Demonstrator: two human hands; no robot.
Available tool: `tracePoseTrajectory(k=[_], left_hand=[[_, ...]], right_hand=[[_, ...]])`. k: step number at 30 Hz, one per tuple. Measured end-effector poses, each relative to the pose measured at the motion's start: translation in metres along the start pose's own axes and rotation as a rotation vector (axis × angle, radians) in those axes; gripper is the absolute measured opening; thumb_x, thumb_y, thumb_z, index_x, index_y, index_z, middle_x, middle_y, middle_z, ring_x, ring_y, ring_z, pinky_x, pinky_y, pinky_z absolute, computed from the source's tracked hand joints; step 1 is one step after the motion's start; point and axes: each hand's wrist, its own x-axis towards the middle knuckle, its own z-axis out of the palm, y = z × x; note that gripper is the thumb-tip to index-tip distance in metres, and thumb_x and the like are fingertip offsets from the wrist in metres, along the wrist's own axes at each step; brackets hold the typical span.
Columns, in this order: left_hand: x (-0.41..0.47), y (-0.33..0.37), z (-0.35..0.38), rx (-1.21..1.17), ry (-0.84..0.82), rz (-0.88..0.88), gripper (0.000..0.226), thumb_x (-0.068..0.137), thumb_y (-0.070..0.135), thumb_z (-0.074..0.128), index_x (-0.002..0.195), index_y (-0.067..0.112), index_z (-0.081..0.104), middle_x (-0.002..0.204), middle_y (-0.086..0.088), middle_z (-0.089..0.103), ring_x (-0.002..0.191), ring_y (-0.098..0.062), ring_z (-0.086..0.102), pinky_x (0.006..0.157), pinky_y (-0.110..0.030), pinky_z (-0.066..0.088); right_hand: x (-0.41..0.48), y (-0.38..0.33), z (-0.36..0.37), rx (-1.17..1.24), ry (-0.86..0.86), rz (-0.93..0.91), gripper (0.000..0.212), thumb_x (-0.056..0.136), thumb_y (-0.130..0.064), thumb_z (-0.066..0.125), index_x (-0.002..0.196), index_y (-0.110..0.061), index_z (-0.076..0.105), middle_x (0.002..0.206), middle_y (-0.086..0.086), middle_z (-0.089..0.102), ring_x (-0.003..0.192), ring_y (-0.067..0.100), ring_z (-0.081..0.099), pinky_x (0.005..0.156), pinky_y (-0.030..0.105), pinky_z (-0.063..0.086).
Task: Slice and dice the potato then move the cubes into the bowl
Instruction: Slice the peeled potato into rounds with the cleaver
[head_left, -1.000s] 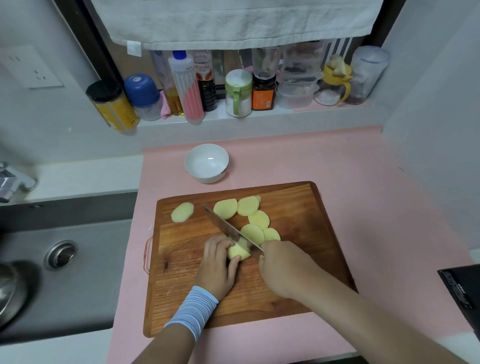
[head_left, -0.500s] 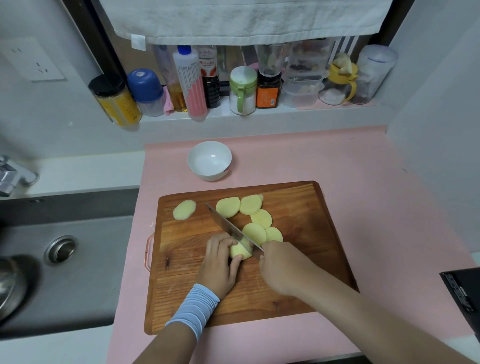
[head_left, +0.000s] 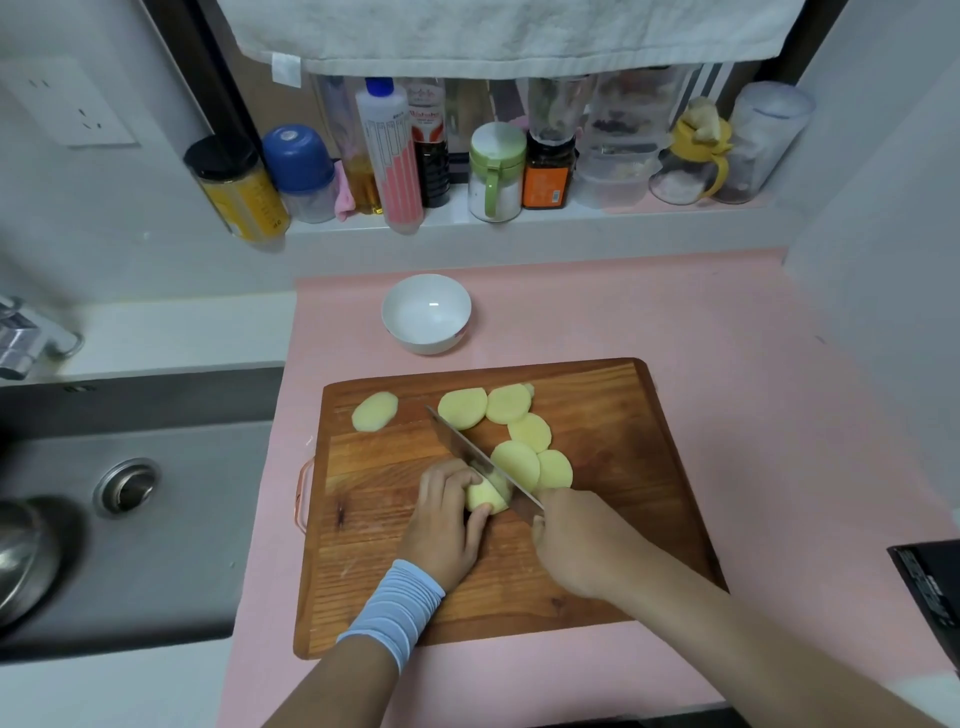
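Observation:
On the wooden cutting board (head_left: 613, 519) my left hand (head_left: 447, 525) pins down the last chunk of peeled potato (head_left: 485, 496). My right hand (head_left: 582, 540) grips the handle of a knife (head_left: 467, 457), whose blade lies against the right face of the chunk, tip pointing up-left. Several round potato slices (head_left: 519, 431) lie in a curve right of the blade. One more slice (head_left: 374, 411) sits alone near the board's far left corner. An empty white bowl (head_left: 426, 313) stands on the pink mat just behind the board.
A grey sink (head_left: 130, 493) with a drain lies left of the pink mat (head_left: 753, 364). A ledge behind holds several bottles and jars (head_left: 395, 156), under a hanging white towel (head_left: 509, 31). A black object (head_left: 930, 587) sits at the right edge.
The hands, knife and slices keep the same arrangement on the board; only the camera view has shifted slightly.

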Motion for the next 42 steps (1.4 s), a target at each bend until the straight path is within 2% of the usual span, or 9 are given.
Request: tracePoseTrajectory(k=[8,18,23,28,32,36,38,40,42], left_hand=[[0.001,0.000,0.000,0.001,-0.017,-0.012,0.027,0.092,0.027,0.054,0.115,0.015,0.047,0.122,-0.003,0.046,0.115,-0.016,0.042,0.107,-0.012,0.022],[0.003,0.001,-0.001,-0.008,-0.013,-0.009,0.027,0.090,0.028,0.054,0.115,0.019,0.047,0.122,0.001,0.044,0.115,-0.011,0.038,0.108,-0.012,0.022],[0.004,0.000,-0.005,-0.016,-0.026,0.014,0.029,0.088,0.028,0.058,0.114,0.018,0.049,0.120,0.000,0.047,0.113,-0.014,0.042,0.106,-0.016,0.026],[0.013,-0.004,-0.018,-0.011,-0.180,0.138,0.041,0.078,0.014,0.069,0.113,0.018,0.048,0.130,-0.001,0.052,0.123,-0.015,0.048,0.106,-0.028,0.039],[0.017,-0.003,-0.027,0.065,-0.176,0.044,0.034,0.083,0.033,0.070,0.109,0.023,0.049,0.108,0.010,0.055,0.099,-0.004,0.050,0.086,-0.022,0.044],[0.022,0.006,-0.033,0.012,-0.129,-0.262,0.047,0.079,0.040,0.078,0.113,0.023,0.050,0.101,0.016,0.055,0.089,-0.003,0.052,0.076,-0.013,0.038],[0.024,0.012,-0.035,-0.003,-0.135,-0.352,0.047,0.077,0.044,0.079,0.109,0.028,0.049,0.097,0.018,0.055,0.083,-0.003,0.054,0.070,-0.012,0.038],[0.026,0.015,-0.040,0.019,-0.163,-0.413,0.047,0.077,0.050,0.076,0.109,0.032,0.046,0.094,0.017,0.054,0.081,0.000,0.054,0.068,-0.017,0.040],[0.028,0.013,-0.048,-0.005,-0.153,-0.434,0.035,0.084,0.045,0.071,0.104,0.030,0.047,0.092,0.014,0.056,0.080,-0.002,0.055,0.072,-0.025,0.044]], right_hand=[[0.017,0.003,0.020,0.091,0.056,-0.014,0.017,0.103,-0.026,0.043,0.088,-0.021,0.051,0.086,0.001,0.059,0.082,0.023,0.059,0.069,0.030,0.043],[0.021,0.008,0.035,0.161,0.148,-0.021,0.022,0.102,-0.029,0.044,0.107,-0.021,0.064,0.099,0.001,0.070,0.095,0.025,0.066,0.074,0.032,0.050],[0.026,0.016,0.021,0.213,0.102,0.035,0.024,0.100,-0.035,0.044,0.096,-0.022,0.064,0.093,-0.003,0.068,0.088,0.021,0.064,0.076,0.034,0.053],[0.020,0.031,0.006,0.142,0.158,-0.013,0.026,0.101,-0.036,0.045,0.085,-0.025,0.062,0.081,-0.008,0.065,0.074,0.014,0.062,0.060,0.029,0.044],[0.017,0.033,-0.001,0.111,0.210,-0.054,0.030,0.101,-0.036,0.046,0.074,-0.025,0.054,0.078,-0.006,0.065,0.074,0.017,0.062,0.061,0.031,0.045],[0.016,0.027,-0.004,0.107,0.295,-0.121,0.027,0.102,-0.035,0.045,0.090,-0.023,0.066,0.076,-0.006,0.066,0.070,0.014,0.062,0.061,0.034,0.051],[0.015,0.028,-0.005,0.064,0.377,-0.178,0.025,0.102,-0.034,0.046,0.108,-0.029,0.071,0.082,-0.007,0.070,0.073,0.013,0.063,0.066,0.033,0.055],[0.013,0.032,-0.005,0.001,0.462,-0.252,0.032,0.102,-0.031,0.050,0.128,-0.037,0.066,0.088,-0.008,0.073,0.072,0.010,0.060,0.063,0.028,0.052],[0.013,0.038,-0.005,-0.102,0.520,-0.309,0.038,0.098,-0.028,0.058,0.133,-0.040,0.063,0.082,-0.008,0.071,0.068,0.011,0.061,0.058,0.028,0.050]])
